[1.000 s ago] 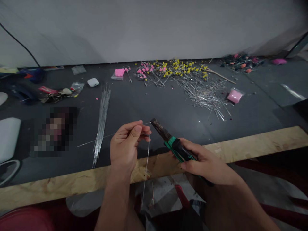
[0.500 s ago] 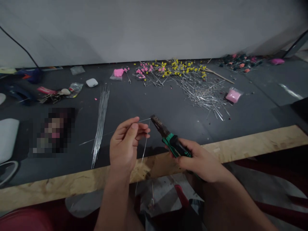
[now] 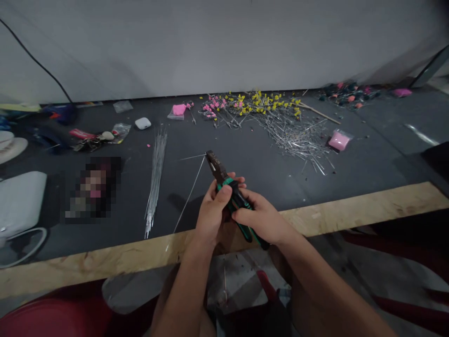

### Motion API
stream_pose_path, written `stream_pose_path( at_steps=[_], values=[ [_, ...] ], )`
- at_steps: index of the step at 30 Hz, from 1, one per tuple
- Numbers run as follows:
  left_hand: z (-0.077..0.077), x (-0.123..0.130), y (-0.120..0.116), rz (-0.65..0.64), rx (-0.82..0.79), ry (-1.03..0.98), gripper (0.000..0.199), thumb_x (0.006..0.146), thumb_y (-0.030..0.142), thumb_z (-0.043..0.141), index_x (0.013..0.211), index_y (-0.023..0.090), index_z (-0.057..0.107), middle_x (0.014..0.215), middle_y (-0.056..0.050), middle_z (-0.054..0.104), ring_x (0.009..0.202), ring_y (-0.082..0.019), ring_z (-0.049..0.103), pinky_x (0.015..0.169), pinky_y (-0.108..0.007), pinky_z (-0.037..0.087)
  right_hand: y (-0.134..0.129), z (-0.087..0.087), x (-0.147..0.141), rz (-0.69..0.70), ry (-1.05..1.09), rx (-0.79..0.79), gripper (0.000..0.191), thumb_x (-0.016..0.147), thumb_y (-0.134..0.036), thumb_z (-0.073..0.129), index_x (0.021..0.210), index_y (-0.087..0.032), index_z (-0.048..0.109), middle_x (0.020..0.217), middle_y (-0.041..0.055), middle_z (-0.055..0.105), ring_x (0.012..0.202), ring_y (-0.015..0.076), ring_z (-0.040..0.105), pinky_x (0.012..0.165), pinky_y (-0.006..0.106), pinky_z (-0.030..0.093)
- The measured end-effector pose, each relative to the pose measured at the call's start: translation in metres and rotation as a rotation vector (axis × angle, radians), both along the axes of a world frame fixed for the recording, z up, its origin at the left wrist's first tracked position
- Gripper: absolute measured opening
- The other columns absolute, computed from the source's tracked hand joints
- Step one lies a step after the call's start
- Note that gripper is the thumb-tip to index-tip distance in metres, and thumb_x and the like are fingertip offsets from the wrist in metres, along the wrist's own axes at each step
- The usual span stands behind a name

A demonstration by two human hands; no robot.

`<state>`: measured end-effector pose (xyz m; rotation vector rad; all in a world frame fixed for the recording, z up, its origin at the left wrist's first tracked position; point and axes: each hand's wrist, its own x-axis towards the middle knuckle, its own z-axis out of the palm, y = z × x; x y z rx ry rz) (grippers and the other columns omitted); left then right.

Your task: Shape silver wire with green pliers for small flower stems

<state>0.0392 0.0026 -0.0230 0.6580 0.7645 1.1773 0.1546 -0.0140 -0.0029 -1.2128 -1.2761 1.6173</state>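
Both hands are on a pair of pliers (image 3: 238,194) with green and black handles and dark, worn jaws. My left hand (image 3: 214,206) is closed around the pliers just behind the jaws, thumb on top. Wrapped about the handles is my right hand (image 3: 261,215). The jaw tip grips a thin bent wire (image 3: 189,194); one end points left, and the longer one slants down to the wooden edge. Left of the hands lies a bundle of straight wires (image 3: 156,180) on the dark table.
Yellow and pink flower-like tips on wires (image 3: 259,103) line the back, beside a pile of cut wires (image 3: 298,140). Pink clay in a bag (image 3: 339,139) lies to the right. A white earbud case (image 3: 142,123) and keys (image 3: 90,142) are left. A wooden strip (image 3: 351,210) borders the front.
My left hand has let go of the wire and closed on the pliers. The pliers have moved left, carrying the wire in their jaws. The view has shifted slightly.
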Motion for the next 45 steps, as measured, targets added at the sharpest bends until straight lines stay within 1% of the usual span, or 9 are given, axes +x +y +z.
stream_pose_path(
  at_steps=[6,9,15,22,26,30,36,41,45],
  values=[
    [0.003,-0.007,0.002,0.121,-0.034,0.211,0.024,0.063,0.022,0.078,0.08,0.018,0.061,0.091,-0.003,0.069,0.086,-0.016,0.064,0.076,-0.028,0.051,-0.008,0.0,-0.022,-0.066,-0.033,0.082,0.032,0.071,-0.015,0.053,0.103,-0.02,0.053,0.091,-0.0002,0.054,0.083,0.0142,0.051,0.076,0.028,0.042],
    [0.005,-0.008,0.002,0.152,-0.075,0.237,0.024,0.065,0.023,0.076,0.079,0.018,0.056,0.09,-0.003,0.069,0.081,-0.015,0.065,0.073,-0.028,0.051,-0.016,0.0,-0.024,-0.086,-0.036,-0.023,0.05,0.073,-0.016,0.054,0.121,-0.024,0.042,0.098,0.0011,0.055,0.086,0.0148,0.052,0.077,0.029,0.043],
    [0.012,-0.003,0.001,0.14,-0.061,0.266,0.031,0.062,0.022,0.075,0.079,0.019,0.049,0.068,0.004,0.061,0.068,-0.016,0.067,0.061,-0.026,0.051,-0.021,-0.009,-0.025,-0.032,-0.02,-0.15,0.031,0.075,-0.014,0.05,0.105,-0.021,0.053,0.075,-0.003,0.052,0.061,0.0106,0.047,0.055,0.025,0.039],
    [0.009,0.002,0.001,0.129,-0.033,0.317,0.028,0.068,0.024,0.073,0.078,0.019,0.048,0.058,0.005,0.06,0.057,-0.012,0.062,0.058,-0.023,0.052,-0.019,-0.02,-0.033,-0.097,0.129,-0.183,0.021,0.073,-0.017,0.054,0.093,-0.019,0.052,0.072,-0.003,0.054,0.054,0.0089,0.045,0.049,0.023,0.037],
    [0.006,-0.002,-0.001,0.057,-0.029,0.28,0.03,0.069,0.033,0.074,0.087,0.02,0.055,0.067,0.001,0.065,0.063,-0.013,0.063,0.056,-0.022,0.051,-0.02,-0.019,-0.02,-0.075,0.184,-0.306,0.013,0.065,-0.012,0.051,0.077,-0.018,0.052,0.054,-0.0059,0.046,0.045,0.0082,0.039,0.044,0.023,0.03],
    [0.014,-0.013,-0.002,-0.114,-0.054,0.014,0.042,0.078,0.045,0.059,0.109,0.018,0.061,0.104,-0.009,0.069,0.087,-0.022,0.067,0.067,-0.029,0.056,-0.025,-0.008,-0.002,0.027,0.486,-0.457,0.015,0.06,-0.009,0.051,0.074,-0.016,0.053,0.058,-0.0027,0.05,0.047,0.0082,0.041,0.045,0.023,0.031],
    [0.024,-0.015,0.006,0.121,0.015,-0.085,0.036,0.087,0.044,0.05,0.109,0.02,0.064,0.112,-0.007,0.068,0.098,-0.022,0.066,0.079,-0.032,0.056,-0.028,0.002,0.008,0.27,0.773,-0.709,0.036,0.059,-0.01,0.053,0.095,-0.015,0.055,0.068,-0.0015,0.049,0.049,0.0061,0.038,0.044,0.02,0.027],
    [0.025,-0.013,0.008,0.134,0.011,-0.105,0.043,0.088,0.05,0.044,0.121,0.026,0.056,0.111,-0.006,0.068,0.092,-0.022,0.068,0.074,-0.036,0.058,-0.027,-0.007,0.012,0.353,0.849,-0.776,0.04,0.061,-0.013,0.054,0.101,-0.015,0.053,0.069,-0.0016,0.047,0.05,0.0061,0.035,0.044,0.02,0.026],
    [0.022,-0.017,0.01,0.114,0.032,-0.016,0.049,0.08,0.051,0.059,0.124,0.032,0.052,0.114,-0.005,0.067,0.096,-0.022,0.067,0.076,-0.036,0.058,-0.026,-0.013,0.016,0.36,0.85,-0.792,0.039,0.062,-0.013,0.053,0.101,-0.015,0.053,0.071,-0.0011,0.047,0.05,0.006,0.035,0.045,0.02,0.026]
  ],
)
